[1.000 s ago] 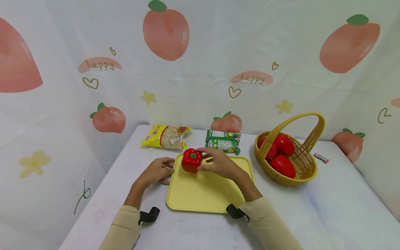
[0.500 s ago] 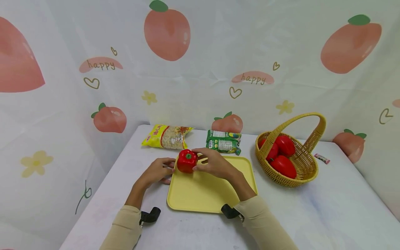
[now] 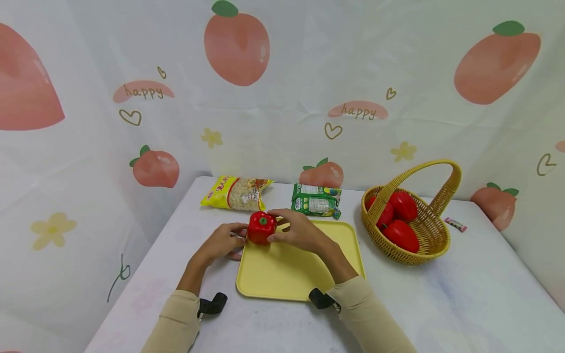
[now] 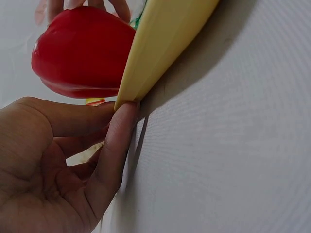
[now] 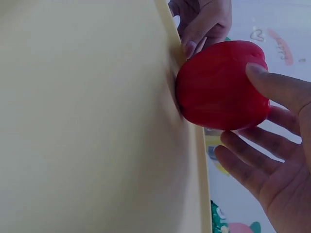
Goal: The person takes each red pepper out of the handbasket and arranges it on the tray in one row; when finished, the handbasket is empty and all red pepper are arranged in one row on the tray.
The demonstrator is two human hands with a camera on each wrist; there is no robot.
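A red bell pepper [image 3: 261, 227] stands stem up at the far left corner of a yellow tray [image 3: 291, 274]. My right hand [image 3: 302, 231] holds it from the right, the thumb on the near side; the fingers [image 5: 250, 158] curve along its other side. In the left wrist view the thumb and a finger of my left hand [image 4: 73, 145] pinch the rim of the tray [image 4: 160, 43], just below the pepper [image 4: 85, 53]. From the head view, part of the left hand [image 3: 222, 241] is hidden behind that rim.
Right of the tray is a wicker basket [image 3: 434, 240] with a tall handle, holding several red vegetables or fruits [image 3: 400, 235]. Behind the tray lie a yellow snack bag [image 3: 238, 192] and a green packet [image 3: 315, 200]. A small pink wrapper [image 3: 455, 224] lies at the right.
The right hand and the pepper have shifted left across the tray, into its far left corner. My left hand has stayed at the left rim.
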